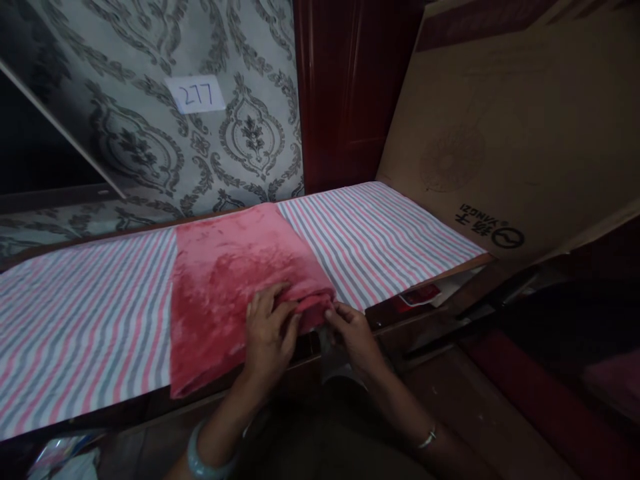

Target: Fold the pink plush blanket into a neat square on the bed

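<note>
A folded pink plush cloth [230,267] lies across a striped sheet [360,233] on a narrow table, and its near end reaches the table's front edge. My left hand [270,327] rests on the cloth's near side, its fingers bent over the fold and the thumb near the edge. At the cloth's near right corner, my right hand [353,333] pinches the layered edge between thumb and fingers. The folded layers show as an opening between my two hands. My fingertips are partly hidden in the fabric.
A large cardboard box [515,120] stands at the table's right end. At the back left is a dark screen [45,133], before a patterned wall with a paper label [195,93] reading 277. Below the front edge are an open shelf and a plastic packet [63,453].
</note>
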{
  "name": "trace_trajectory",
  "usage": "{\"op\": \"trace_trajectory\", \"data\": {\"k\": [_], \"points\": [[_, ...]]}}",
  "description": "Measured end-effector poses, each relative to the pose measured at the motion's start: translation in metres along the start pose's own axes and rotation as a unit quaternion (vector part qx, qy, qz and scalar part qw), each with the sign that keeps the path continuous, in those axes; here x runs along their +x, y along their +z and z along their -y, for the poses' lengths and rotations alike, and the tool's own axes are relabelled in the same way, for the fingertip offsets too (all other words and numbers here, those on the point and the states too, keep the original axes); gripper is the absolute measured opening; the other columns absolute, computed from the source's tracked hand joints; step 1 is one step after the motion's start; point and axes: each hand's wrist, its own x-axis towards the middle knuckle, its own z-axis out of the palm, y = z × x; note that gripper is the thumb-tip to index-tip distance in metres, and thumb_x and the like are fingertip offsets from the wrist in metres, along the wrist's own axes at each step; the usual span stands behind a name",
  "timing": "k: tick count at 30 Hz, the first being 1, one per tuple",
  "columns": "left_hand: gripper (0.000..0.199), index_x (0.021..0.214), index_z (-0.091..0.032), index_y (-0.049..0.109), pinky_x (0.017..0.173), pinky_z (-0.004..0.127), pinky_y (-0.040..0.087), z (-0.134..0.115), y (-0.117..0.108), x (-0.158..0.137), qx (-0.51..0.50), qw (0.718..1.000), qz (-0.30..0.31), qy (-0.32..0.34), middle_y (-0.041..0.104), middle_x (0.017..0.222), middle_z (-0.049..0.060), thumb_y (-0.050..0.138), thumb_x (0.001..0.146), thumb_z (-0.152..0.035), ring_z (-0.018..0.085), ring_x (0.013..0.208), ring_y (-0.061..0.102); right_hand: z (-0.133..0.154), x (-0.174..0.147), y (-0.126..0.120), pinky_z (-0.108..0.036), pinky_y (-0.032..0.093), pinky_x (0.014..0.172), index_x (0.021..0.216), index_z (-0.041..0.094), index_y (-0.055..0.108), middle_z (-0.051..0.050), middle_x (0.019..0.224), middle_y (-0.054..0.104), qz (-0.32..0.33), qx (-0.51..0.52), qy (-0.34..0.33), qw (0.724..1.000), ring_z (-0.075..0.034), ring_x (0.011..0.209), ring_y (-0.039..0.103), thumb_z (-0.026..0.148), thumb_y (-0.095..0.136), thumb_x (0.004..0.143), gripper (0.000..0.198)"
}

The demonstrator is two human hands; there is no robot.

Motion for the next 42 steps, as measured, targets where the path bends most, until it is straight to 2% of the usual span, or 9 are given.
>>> {"op": "trace_trajectory", "data": {"k": [6, 10, 14, 17, 21, 27, 33, 37, 42], "points": [[0.016, 0.095, -0.020, 0.072, 0.084, 0.043, 0.044, -0.002, 0.001, -0.009, 0.072, 0.994, 0.044, 0.062, 0.063, 0.126, 0.014, 0.057, 0.090, -0.017, 0.029, 0.108, 0.054, 0.006, 0.009, 0.009, -0.019, 0.021, 0.036, 0.060, 0.019, 0.055, 0.007, 0.047, 0.051, -0.043, 0.017, 0.001, 0.999, -0.004, 0.035, 0.033, 0.059, 0.082, 0.053, 0.049], [0.019, 0.095, -0.020, 0.073, 0.082, 0.043, 0.044, 0.000, 0.001, -0.013, 0.107, 0.989, 0.059, 0.088, 0.063, 0.127, 0.015, 0.055, 0.091, -0.015, 0.030, 0.107, 0.054, 0.004, 0.009, 0.012, -0.019, 0.020, 0.037, 0.061, 0.018, 0.054, 0.008, 0.046, 0.047, -0.047, 0.020, -0.008, 0.999, -0.004, 0.036, 0.032, 0.062, 0.077, 0.060, 0.049], [0.020, 0.095, -0.019, 0.074, 0.084, 0.044, 0.045, 0.000, 0.001, -0.015, 0.098, 0.991, 0.051, 0.077, 0.061, 0.129, 0.016, 0.055, 0.090, -0.014, 0.031, 0.109, 0.053, -0.007, 0.006, 0.010, -0.018, 0.025, 0.038, 0.078, 0.021, 0.054, 0.010, 0.050, 0.047, -0.068, -0.020, -0.086, 0.994, -0.006, 0.038, 0.034, 0.056, 0.073, 0.071, 0.041], [0.021, 0.095, -0.020, 0.073, 0.087, 0.043, 0.045, 0.001, 0.002, -0.016, 0.068, 0.995, 0.026, 0.064, 0.062, 0.126, 0.014, 0.055, 0.089, -0.011, 0.029, 0.110, 0.054, -0.018, 0.008, 0.004, -0.019, 0.038, 0.048, 0.084, 0.022, 0.052, 0.007, 0.061, 0.055, -0.107, -0.085, -0.176, 0.975, -0.009, 0.049, 0.049, 0.043, 0.070, 0.078, 0.028], [0.022, 0.096, -0.020, 0.071, 0.094, 0.043, 0.044, 0.004, 0.003, -0.017, 0.045, 0.998, -0.012, 0.047, 0.062, 0.125, 0.013, 0.053, 0.089, -0.010, 0.027, 0.114, 0.054, -0.024, 0.011, -0.003, -0.023, 0.049, 0.066, 0.089, 0.019, 0.065, -0.002, 0.079, 0.067, -0.086, -0.187, -0.244, 0.948, -0.016, 0.073, 0.063, 0.038, 0.062, 0.084, 0.020], [0.021, 0.093, -0.021, 0.071, 0.088, 0.041, 0.046, 0.007, 0.006, -0.019, 0.081, 0.994, 0.004, 0.069, 0.062, 0.128, 0.013, 0.054, 0.086, -0.009, 0.027, 0.112, 0.055, -0.015, 0.010, -0.001, -0.023, 0.044, 0.052, 0.075, 0.018, 0.067, 0.000, 0.061, 0.059, -0.056, -0.144, -0.163, 0.974, -0.015, 0.056, 0.053, 0.057, 0.061, 0.082, 0.041], [0.018, 0.094, -0.024, 0.070, 0.091, 0.042, 0.050, 0.002, -0.009, -0.023, 0.069, 0.995, 0.056, 0.054, 0.062, 0.131, 0.010, 0.057, 0.086, -0.014, 0.027, 0.114, 0.058, -0.018, 0.023, -0.004, -0.024, 0.045, 0.055, 0.065, 0.018, 0.063, -0.001, 0.061, 0.059, -0.030, -0.138, -0.134, 0.981, -0.017, 0.060, 0.054, 0.062, 0.074, 0.067, 0.046], [0.025, 0.111, -0.028, 0.066, 0.095, 0.034, 0.051, 0.028, -0.039, 0.010, -0.007, 0.994, 0.104, 0.042, 0.065, 0.127, 0.007, 0.051, 0.092, -0.022, 0.021, 0.116, 0.061, -0.028, 0.024, -0.011, -0.022, 0.043, 0.055, 0.066, 0.019, 0.062, 0.001, 0.061, 0.056, -0.012, -0.121, -0.117, 0.986, -0.015, 0.059, 0.052, 0.060, 0.070, 0.072, 0.043], [0.028, 0.106, -0.018, 0.067, 0.092, 0.035, 0.050, 0.119, -0.034, 0.125, -0.019, 0.974, 0.198, -0.103, 0.071, 0.108, 0.010, 0.043, 0.092, -0.023, 0.021, 0.101, 0.066, -0.042, 0.027, -0.016, -0.022, 0.041, 0.055, 0.065, 0.019, 0.060, 0.001, 0.061, 0.054, -0.015, -0.103, -0.108, 0.989, -0.014, 0.059, 0.051, 0.065, 0.068, 0.071, 0.047]]}}
